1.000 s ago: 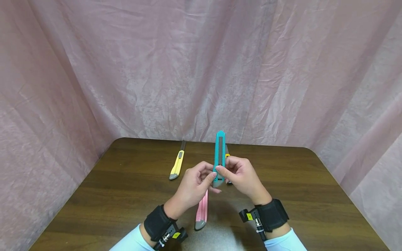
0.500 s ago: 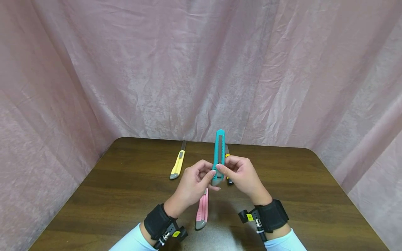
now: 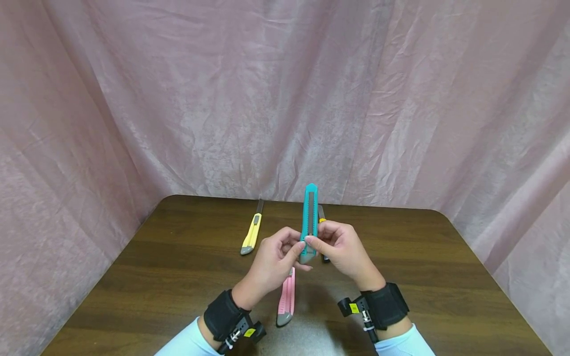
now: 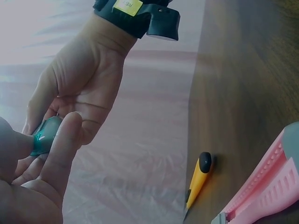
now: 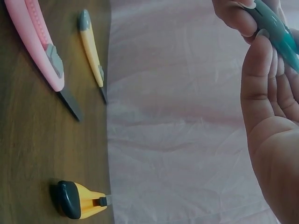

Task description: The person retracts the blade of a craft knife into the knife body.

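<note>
teal cutter (image 3: 311, 212) held off the surface (image 3: 401, 262), just past far end of pink cutter (image 3: 287, 299). Left hand (image 3: 273, 259) and right hand (image 3: 343, 249) both have fingers closed on it near its grey end. No blade seen past the tip. I'd brace with left, work right thumb slowly, keep tip aimed away from both hands

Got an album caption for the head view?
Left hand and right hand hold a teal cutter above a wooden table bearing a yellow cutter, pink cutter and yellow-black cutter.
</note>
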`<state>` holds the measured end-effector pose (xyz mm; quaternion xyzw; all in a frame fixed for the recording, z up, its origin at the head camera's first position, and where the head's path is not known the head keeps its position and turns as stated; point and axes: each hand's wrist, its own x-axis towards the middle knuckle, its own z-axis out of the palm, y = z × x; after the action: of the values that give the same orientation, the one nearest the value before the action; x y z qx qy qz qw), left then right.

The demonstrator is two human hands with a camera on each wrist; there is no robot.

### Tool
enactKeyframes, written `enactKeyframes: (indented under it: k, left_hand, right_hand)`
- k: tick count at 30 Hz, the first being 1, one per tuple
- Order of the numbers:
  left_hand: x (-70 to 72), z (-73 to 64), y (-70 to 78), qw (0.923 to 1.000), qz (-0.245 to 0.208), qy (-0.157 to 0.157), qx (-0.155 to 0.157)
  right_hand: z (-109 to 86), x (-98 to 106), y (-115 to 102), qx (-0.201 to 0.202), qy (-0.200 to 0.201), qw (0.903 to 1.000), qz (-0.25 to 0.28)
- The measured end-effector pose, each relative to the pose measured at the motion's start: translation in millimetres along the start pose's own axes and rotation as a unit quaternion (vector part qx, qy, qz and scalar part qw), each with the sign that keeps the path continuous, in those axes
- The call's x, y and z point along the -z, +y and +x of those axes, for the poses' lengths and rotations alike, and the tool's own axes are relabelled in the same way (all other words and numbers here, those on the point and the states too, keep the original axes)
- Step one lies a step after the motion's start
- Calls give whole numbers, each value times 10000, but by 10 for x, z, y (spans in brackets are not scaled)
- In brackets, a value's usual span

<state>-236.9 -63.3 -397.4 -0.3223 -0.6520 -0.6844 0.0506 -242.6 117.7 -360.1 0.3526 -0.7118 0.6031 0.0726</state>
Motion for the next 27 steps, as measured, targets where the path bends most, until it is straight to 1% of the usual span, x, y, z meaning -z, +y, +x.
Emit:
enactKeyframes:
  k: [3, 6, 11, 13, 14, 15, 17, 18, 19, 20, 22, 23, 25, 27]
  left_hand:
    - [-4, 0, 13, 10000, -10, 23, -4]
    - [-20, -3, 19, 9999, 28, 17, 147]
    - [-67, -32, -47, 9979, 156, -28, 635]
    - [-87, -35, -89, 9969, 230, -74, 749]
    - [-102, -34, -101, 9964, 356, -100, 765]
    - [-117, -35, -113, 9954, 580, -131, 753]
    - [-156, -47, -141, 9907, 1099, -255, 762]
    - [-179, -59, -149, 9865, 1404, -320, 780]
    - [-206, -73, -163, 9805, 1752, -386, 800]
    - [-233, -94, -172, 9730, 2103, -452, 838]
    - [-297, -142, -191, 9567, 2667, -667, 952]
    - [-334, -168, -195, 9461, 2991, -785, 966]
    - [-418, -219, -192, 9219, 3607, -1055, 939]
    - [-515, -261, -182, 8997, 4070, -1288, 908]
  right_hand:
    - [10, 5, -19, -30, 34, 9999, -106]
    - [23, 10, -2, -109, 155, 9997, -175]
    - [-2, 37, 251, -520, 492, 9967, -381]
    - [-30, 52, 377, -661, 651, 9946, -459]
    - [-48, 56, 415, -685, 730, 9938, -489]
    - [-73, 56, 447, -705, 819, 9928, -522]
    - [-138, 49, 495, -732, 998, 9901, -656]
    - [-175, 42, 512, -773, 1069, 9886, -729]
    - [-214, 37, 525, -840, 1120, 9866, -841]
    - [-256, 32, 532, -939, 1142, 9843, -964]
    - [-342, 23, 532, -1205, 1153, 9782, -1236]
    - [-386, 20, 526, -1366, 1131, 9751, -1333]
    - [-480, 17, 507, -1692, 1051, 9687, -1484]
    - [-576, 24, 483, -1952, 940, 9628, -1613]
